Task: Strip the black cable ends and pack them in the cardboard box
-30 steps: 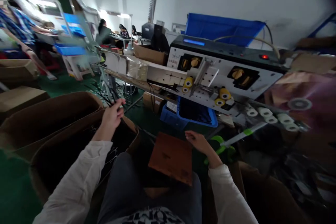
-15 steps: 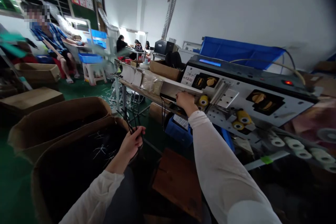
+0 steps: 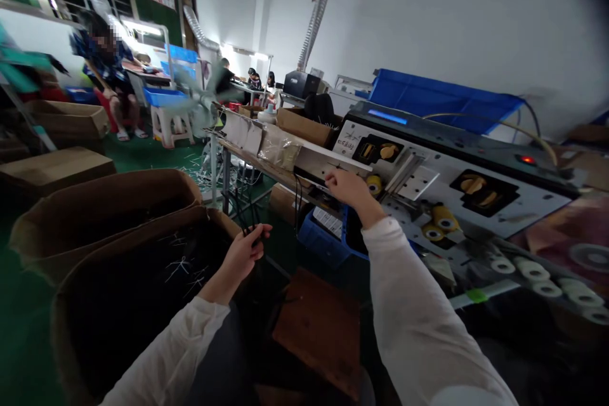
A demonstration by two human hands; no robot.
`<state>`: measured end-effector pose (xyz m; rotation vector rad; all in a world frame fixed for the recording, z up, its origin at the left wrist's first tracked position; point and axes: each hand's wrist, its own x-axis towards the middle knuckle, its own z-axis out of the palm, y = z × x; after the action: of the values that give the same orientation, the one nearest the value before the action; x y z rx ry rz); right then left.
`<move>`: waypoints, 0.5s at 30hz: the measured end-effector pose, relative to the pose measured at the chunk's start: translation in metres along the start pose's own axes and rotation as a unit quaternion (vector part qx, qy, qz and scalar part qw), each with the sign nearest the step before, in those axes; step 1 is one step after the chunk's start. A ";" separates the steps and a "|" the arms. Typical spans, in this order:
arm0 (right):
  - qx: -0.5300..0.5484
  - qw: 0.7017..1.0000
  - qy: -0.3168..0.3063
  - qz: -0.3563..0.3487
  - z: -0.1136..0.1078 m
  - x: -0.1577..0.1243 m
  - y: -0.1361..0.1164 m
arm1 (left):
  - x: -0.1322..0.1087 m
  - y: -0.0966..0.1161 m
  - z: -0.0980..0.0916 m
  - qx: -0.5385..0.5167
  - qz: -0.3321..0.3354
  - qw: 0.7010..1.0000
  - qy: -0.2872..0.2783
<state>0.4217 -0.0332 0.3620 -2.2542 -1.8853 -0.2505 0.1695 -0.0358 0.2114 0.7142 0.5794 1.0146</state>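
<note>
At seven o'clock from the view's centre, my left hand (image 3: 248,248) grips several black cables (image 3: 244,214), uncountable here, their long axis pointing toward eleven o'clock. At its two o'clock, my right hand (image 3: 351,189) is narrowed; I cannot tell whether it holds anything. One machine (image 3: 438,160), nearer my right hand, extends toward three o'clock with three visible yellow rollers (image 3: 375,184).

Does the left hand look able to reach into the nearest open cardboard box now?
Probably yes: the cardboard box is open on top, just beside the left hand, with nothing visible between them, though that hand holds thin black cables.
</note>
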 end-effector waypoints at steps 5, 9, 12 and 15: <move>0.250 0.964 -0.042 -0.076 0.032 -0.100 -0.022 | 0.009 -0.009 0.026 0.018 -0.044 0.998 -0.029; 0.356 0.927 -0.102 -0.061 0.077 -0.173 -0.033 | 0.015 -0.019 0.047 0.022 -0.068 0.996 -0.051; 0.382 0.909 -0.155 -0.054 0.105 -0.209 -0.028 | 0.020 -0.023 0.054 0.020 -0.055 0.997 -0.047; 0.406 0.887 -0.213 -0.046 0.130 -0.237 -0.013 | 0.024 -0.020 0.054 0.015 -0.041 0.998 -0.036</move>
<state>0.3681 -0.2234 0.1778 -1.6977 -1.7763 0.9256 0.2294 -0.0353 0.2285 0.7455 0.5575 0.9015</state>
